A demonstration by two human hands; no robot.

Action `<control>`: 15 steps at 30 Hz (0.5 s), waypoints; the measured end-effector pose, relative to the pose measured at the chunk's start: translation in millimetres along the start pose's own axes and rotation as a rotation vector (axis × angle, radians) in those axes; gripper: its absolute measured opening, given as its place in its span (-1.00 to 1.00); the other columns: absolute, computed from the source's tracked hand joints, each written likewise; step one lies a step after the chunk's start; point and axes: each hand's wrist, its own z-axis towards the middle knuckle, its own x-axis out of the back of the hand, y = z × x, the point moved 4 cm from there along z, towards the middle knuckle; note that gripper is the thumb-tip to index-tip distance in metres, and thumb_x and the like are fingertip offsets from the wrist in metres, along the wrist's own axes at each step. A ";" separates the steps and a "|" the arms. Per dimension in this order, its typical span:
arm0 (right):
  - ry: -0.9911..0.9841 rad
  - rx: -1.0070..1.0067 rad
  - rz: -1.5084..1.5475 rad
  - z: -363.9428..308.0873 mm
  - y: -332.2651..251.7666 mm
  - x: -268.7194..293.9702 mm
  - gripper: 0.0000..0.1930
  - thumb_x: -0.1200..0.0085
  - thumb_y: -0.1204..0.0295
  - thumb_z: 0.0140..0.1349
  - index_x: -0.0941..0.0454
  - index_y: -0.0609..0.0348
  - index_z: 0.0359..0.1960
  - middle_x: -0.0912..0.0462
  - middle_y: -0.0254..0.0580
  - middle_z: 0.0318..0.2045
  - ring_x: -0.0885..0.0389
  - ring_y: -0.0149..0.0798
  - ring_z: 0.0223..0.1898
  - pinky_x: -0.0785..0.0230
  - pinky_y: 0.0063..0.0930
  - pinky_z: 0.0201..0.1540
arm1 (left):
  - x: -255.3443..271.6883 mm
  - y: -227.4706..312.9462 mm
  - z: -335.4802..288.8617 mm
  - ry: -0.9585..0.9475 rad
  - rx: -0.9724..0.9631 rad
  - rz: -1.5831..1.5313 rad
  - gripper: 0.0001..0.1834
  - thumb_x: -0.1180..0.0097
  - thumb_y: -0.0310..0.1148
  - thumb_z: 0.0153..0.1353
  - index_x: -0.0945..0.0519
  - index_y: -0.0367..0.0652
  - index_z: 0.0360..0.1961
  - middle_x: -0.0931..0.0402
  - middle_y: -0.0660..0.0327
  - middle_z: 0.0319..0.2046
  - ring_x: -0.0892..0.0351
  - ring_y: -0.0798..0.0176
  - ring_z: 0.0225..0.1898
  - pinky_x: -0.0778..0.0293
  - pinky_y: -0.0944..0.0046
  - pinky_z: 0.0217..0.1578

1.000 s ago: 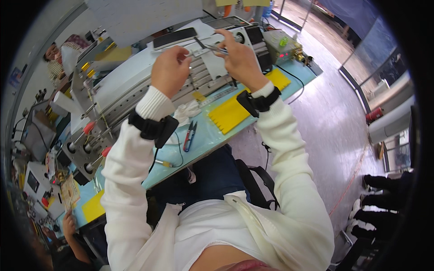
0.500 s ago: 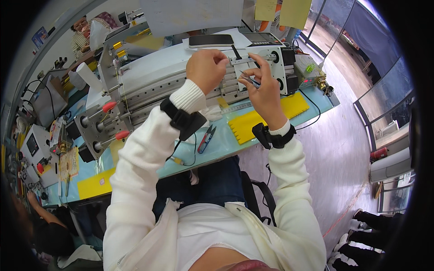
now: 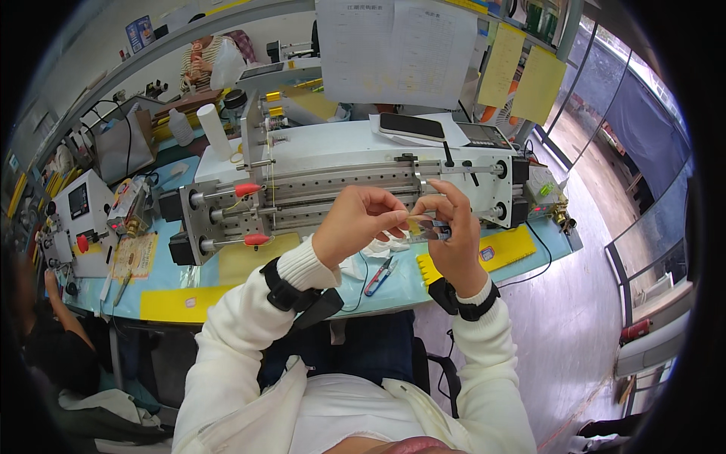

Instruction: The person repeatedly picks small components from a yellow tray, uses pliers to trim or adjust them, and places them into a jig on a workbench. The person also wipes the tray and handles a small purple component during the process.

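My left hand [image 3: 361,225] pinches thumb and fingertips together near the machine's front edge; whatever sits in the pinch is too small to make out. Close beside it, almost meeting those fingertips, my right hand [image 3: 456,240] is curled around slim metal tweezers [image 3: 434,228], mostly covered by its fingers. Behind both hands stretches a long metal machine [image 3: 318,184] with parallel rails and red-tipped clamps. Thread snips [image 3: 380,277] with red and blue handles lie on the blue table cover below my hands.
A toothed yellow strip [image 3: 508,252] lies right of my hands, another yellow strip [image 3: 178,305] at the front left. Behind the machine are a phone [image 3: 411,126] and hanging paper sheets [image 3: 393,49]. Another person's arm [image 3: 66,310] reaches in at far left.
The view has shifted, so the bench appears more fully. My hands have come off the machine's right part toward its front and closer together. The right hand keeps the tweezers.
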 end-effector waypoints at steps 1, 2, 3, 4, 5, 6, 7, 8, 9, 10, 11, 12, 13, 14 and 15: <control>-0.022 -0.033 0.018 0.7 -4.2 -2.8 -0.20 -0.16 0.87 -0.10 -0.31 0.09 0.27 -0.70 -0.24 -0.35 -0.69 -0.29 -0.46 -0.44 -0.55 -0.41 | 1.9 0.9 -6.1 -0.013 -0.013 -0.002 -0.86 -0.23 -0.41 0.35 -0.64 -0.27 -0.18 -0.71 0.22 -0.35 -0.70 0.39 -0.31 -0.58 0.41 -0.29; -0.032 -0.037 0.042 1.0 -10.2 -3.9 -0.20 -0.16 0.87 -0.09 -0.30 0.10 0.27 -0.70 -0.24 -0.35 -0.70 -0.32 -0.45 -0.44 -0.58 -0.41 | 3.8 2.0 -12.8 -0.033 -0.035 0.006 -0.89 -0.19 -0.40 0.38 -0.59 -0.22 -0.19 -0.66 0.28 -0.36 -0.68 0.42 -0.27 -0.56 0.42 -0.25; -0.048 -0.054 0.064 2.1 -15.3 -6.5 -0.21 -0.17 0.87 -0.07 -0.29 0.11 0.27 -0.70 -0.24 -0.35 -0.70 -0.35 -0.45 -0.43 -0.60 -0.41 | 6.0 2.3 -19.4 -0.044 -0.036 -0.011 -0.88 -0.18 -0.40 0.38 -0.59 -0.23 -0.18 -0.66 0.28 -0.35 -0.68 0.43 -0.27 -0.56 0.42 -0.24; -0.021 -0.033 0.071 3.9 -21.1 -11.0 -0.23 -0.22 0.83 0.01 -0.27 0.12 0.30 -0.70 -0.25 -0.36 -0.63 -0.46 -0.49 -0.35 -0.66 -0.46 | 8.2 2.7 -26.1 -0.055 -0.036 -0.028 -0.88 -0.17 -0.39 0.39 -0.59 -0.23 -0.18 -0.65 0.29 -0.35 -0.68 0.43 -0.27 -0.55 0.42 -0.23; -0.061 -0.054 0.081 3.9 -26.8 -12.6 -0.24 -0.23 0.82 0.05 -0.25 0.13 0.31 -0.69 -0.23 -0.34 -0.60 -0.48 -0.46 -0.34 -0.68 -0.42 | 10.6 3.1 -33.3 -0.064 -0.037 -0.047 -0.88 -0.16 -0.39 0.40 -0.58 -0.23 -0.17 -0.64 0.29 -0.35 -0.68 0.43 -0.27 -0.55 0.42 -0.23; -0.117 -0.097 0.082 2.5 -33.0 -13.3 -0.24 -0.24 0.81 0.08 -0.22 0.14 0.33 -0.67 -0.21 -0.32 -0.57 -0.49 -0.43 -0.33 -0.69 -0.38 | 12.9 3.9 -41.5 -0.086 -0.049 -0.088 -0.87 -0.15 -0.38 0.41 -0.57 -0.23 -0.16 -0.63 0.29 -0.34 -0.68 0.42 -0.26 -0.55 0.41 -0.22; -0.179 -0.147 0.099 2.8 -36.9 -16.9 -0.24 -0.25 0.80 0.12 -0.20 0.15 0.34 -0.66 -0.19 -0.31 -0.55 -0.51 -0.40 -0.32 -0.71 -0.35 | 15.6 3.5 -48.8 -0.095 -0.033 -0.106 -0.87 -0.15 -0.38 0.41 -0.56 -0.22 -0.15 -0.63 0.30 -0.34 -0.68 0.42 -0.26 -0.56 0.40 -0.22; -0.187 -0.062 0.179 7.0 -42.7 -24.9 -0.23 -0.28 0.75 0.14 -0.19 0.16 0.36 -0.67 -0.20 -0.30 -0.53 -0.54 -0.41 -0.31 -0.73 -0.32 | 18.5 2.5 -57.3 -0.098 -0.014 -0.126 -0.87 -0.15 -0.38 0.41 -0.56 -0.22 -0.14 -0.63 0.30 -0.33 -0.68 0.41 -0.26 -0.56 0.39 -0.22; -0.223 -0.077 0.167 9.5 -46.0 -30.3 -0.24 -0.28 0.75 0.14 -0.19 0.17 0.36 -0.67 -0.20 -0.31 -0.53 -0.54 -0.41 -0.32 -0.73 -0.32 | 21.4 0.8 -67.1 -0.098 -0.001 -0.149 -0.87 -0.15 -0.38 0.41 -0.55 -0.22 -0.14 -0.63 0.31 -0.33 -0.68 0.41 -0.26 -0.56 0.38 -0.22; -0.257 -0.084 0.166 11.3 -50.7 -34.5 -0.25 -0.28 0.74 0.14 -0.19 0.18 0.36 -0.67 -0.20 -0.32 -0.53 -0.55 -0.42 -0.33 -0.73 -0.31 | 24.8 -0.7 -76.2 -0.046 -0.023 -0.174 -0.87 -0.21 -0.41 0.36 -0.57 -0.24 -0.19 -0.65 0.28 -0.35 -0.70 0.39 -0.28 -0.57 0.35 -0.26; -0.275 -0.061 0.174 12.9 -57.6 -39.4 -0.25 -0.29 0.74 0.15 -0.20 0.19 0.35 -0.68 -0.21 -0.32 -0.53 -0.56 -0.42 -0.34 -0.72 -0.30 | 28.9 0.9 -87.1 0.077 -0.156 0.038 -0.89 -0.23 -0.44 0.32 -0.58 -0.25 -0.22 -0.65 0.25 -0.37 -0.70 0.35 -0.30 -0.57 0.33 -0.29; -0.276 -0.132 0.197 14.4 -60.8 -46.3 -0.29 -0.26 0.77 0.12 -0.28 0.15 0.32 -0.68 -0.25 -0.43 -0.48 -0.57 -0.53 -0.24 -0.71 -0.47 | 31.7 3.6 -98.1 0.196 -0.296 0.257 -0.90 -0.25 -0.48 0.29 -0.59 -0.26 -0.25 -0.65 0.22 -0.38 -0.70 0.30 -0.32 -0.56 0.31 -0.32; -0.325 -0.205 0.256 16.3 -64.4 -53.3 -0.28 -0.27 0.76 0.10 -0.29 0.16 0.31 -0.68 -0.25 -0.43 -0.50 -0.57 -0.51 -0.25 -0.71 -0.46 | 33.7 6.5 -108.9 0.308 -0.431 0.487 -0.91 -0.27 -0.51 0.25 -0.60 -0.28 -0.27 -0.66 0.19 -0.40 -0.71 0.26 -0.35 -0.55 0.29 -0.35; -0.372 -0.280 0.311 18.3 -68.1 -59.5 -0.28 -0.29 0.76 0.09 -0.30 0.17 0.31 -0.68 -0.25 -0.43 -0.51 -0.58 -0.48 -0.25 -0.71 -0.44 | 34.4 11.9 -120.8 0.416 -0.658 0.700 -0.89 -0.29 -0.49 0.14 -0.61 -0.22 -0.31 -0.61 0.10 -0.41 -0.61 -0.01 -0.45 -0.45 0.16 -0.48; -0.418 -0.357 0.351 20.5 -71.1 -65.4 -0.28 -0.31 0.75 0.07 -0.31 0.18 0.30 -0.68 -0.26 -0.43 -0.52 -0.59 -0.46 -0.26 -0.72 -0.42 | 38.4 9.6 -130.1 0.446 -0.651 0.714 -0.88 -0.30 -0.49 0.13 -0.61 -0.22 -0.32 -0.60 0.10 -0.42 -0.60 -0.02 -0.45 -0.45 0.15 -0.48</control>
